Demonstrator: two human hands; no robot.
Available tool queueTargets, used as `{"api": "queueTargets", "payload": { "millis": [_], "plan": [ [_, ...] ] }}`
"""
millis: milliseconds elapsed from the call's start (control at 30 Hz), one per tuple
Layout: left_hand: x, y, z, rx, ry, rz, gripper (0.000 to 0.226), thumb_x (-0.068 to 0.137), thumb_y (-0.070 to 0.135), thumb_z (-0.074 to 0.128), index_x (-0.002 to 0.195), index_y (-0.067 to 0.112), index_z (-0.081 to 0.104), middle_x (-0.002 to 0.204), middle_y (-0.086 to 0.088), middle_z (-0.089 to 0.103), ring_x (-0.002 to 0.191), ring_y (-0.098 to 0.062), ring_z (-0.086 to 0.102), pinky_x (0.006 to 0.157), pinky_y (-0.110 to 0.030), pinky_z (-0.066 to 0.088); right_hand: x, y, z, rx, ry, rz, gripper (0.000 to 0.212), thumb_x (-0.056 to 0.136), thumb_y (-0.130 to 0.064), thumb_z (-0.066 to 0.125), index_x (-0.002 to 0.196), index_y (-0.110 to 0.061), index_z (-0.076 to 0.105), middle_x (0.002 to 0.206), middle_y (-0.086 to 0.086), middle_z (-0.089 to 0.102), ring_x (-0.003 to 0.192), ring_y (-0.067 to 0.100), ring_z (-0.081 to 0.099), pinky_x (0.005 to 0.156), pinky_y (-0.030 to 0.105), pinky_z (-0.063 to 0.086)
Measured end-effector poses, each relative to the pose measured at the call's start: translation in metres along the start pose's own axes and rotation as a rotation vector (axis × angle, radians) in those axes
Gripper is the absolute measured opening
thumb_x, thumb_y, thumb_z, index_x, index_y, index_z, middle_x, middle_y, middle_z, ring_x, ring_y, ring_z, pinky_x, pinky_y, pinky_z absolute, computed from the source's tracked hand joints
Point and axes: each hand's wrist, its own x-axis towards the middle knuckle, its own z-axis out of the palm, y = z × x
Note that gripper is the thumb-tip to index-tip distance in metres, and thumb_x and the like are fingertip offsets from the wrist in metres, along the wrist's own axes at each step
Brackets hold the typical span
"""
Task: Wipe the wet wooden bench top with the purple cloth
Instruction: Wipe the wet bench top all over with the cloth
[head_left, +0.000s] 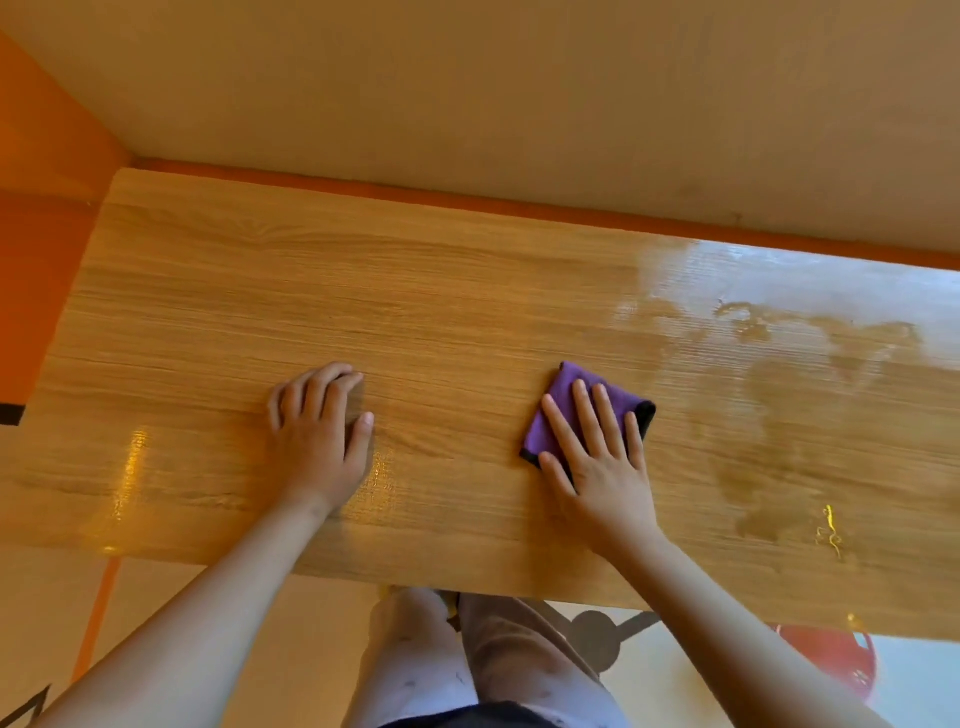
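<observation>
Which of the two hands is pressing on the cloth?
The right hand, fingers spread flat on the folded purple cloth. The left hand rests bare on the wooden bench top.

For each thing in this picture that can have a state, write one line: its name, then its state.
Wooden bench top: dry-looking on the left and middle, wet with pooled patches on the right.
Purple cloth: folded, lying flat on the bench top, pressed under the right hand.
Right hand: open, fingers spread on the cloth.
Left hand: empty, resting on the bench top, fingers slightly curled.
</observation>
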Motion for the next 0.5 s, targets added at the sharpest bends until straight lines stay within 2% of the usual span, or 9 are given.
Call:
{"api": "queueTargets", "payload": {
  "millis": [133, 233, 333, 500],
  "plan": [
    [0.002, 0.001, 0.0, -0.01, -0.011, -0.003, 0.04, 0.085, 0.032, 0.045, 0.117, 0.012, 0.057, 0.129, -0.005, 0.054, 0.119, -0.029, 0.044, 0.101, -0.048, 0.027, 0.023, 0.0, -0.009, 0.023, 0.001, 0.076, 0.056, 0.092, -0.057, 0.011, 0.143, -0.047, -0.008, 0.156, -0.012, -0.015, 0.142, 0.008, -0.022, 0.115, 0.037, -0.017],
    [0.001, 0.001, 0.0, -0.009, -0.011, 0.005, 0.041, 0.085, 0.033, 0.044, 0.118, 0.011, 0.057, 0.129, -0.005, 0.054, 0.119, -0.029, 0.043, 0.101, -0.048, 0.027, 0.085, 0.005, -0.028, 0.071, 0.073, 0.16, 0.053, 0.099, -0.05, 0.02, 0.147, -0.045, -0.001, 0.159, -0.008, -0.011, 0.145, 0.012, -0.017, 0.116, 0.039, -0.013],
    [0.002, 0.0, 0.001, -0.019, 0.007, 0.004, 0.041, 0.085, 0.033, 0.045, 0.117, 0.011, 0.057, 0.129, -0.004, 0.054, 0.118, -0.028, 0.044, 0.101, -0.048, 0.026, 0.152, 0.014, -0.048, 0.088, 0.097, 0.225, 0.052, 0.099, -0.049, 0.019, 0.149, -0.043, 0.004, 0.16, -0.004, -0.007, 0.146, 0.014, -0.013, 0.116, 0.041, -0.011],
    [0.002, -0.001, 0.003, -0.03, 0.02, 0.013, 0.039, 0.085, 0.032, 0.046, 0.117, 0.012, 0.058, 0.128, -0.003, 0.054, 0.118, -0.026, 0.044, 0.101, -0.046, 0.026, 0.195, 0.022, -0.067, 0.095, 0.058, 0.247, 0.054, 0.099, -0.049, 0.017, 0.149, -0.04, 0.001, 0.16, -0.001, -0.009, 0.146, 0.017, -0.014, 0.116, 0.043, -0.012]
  ]
}}
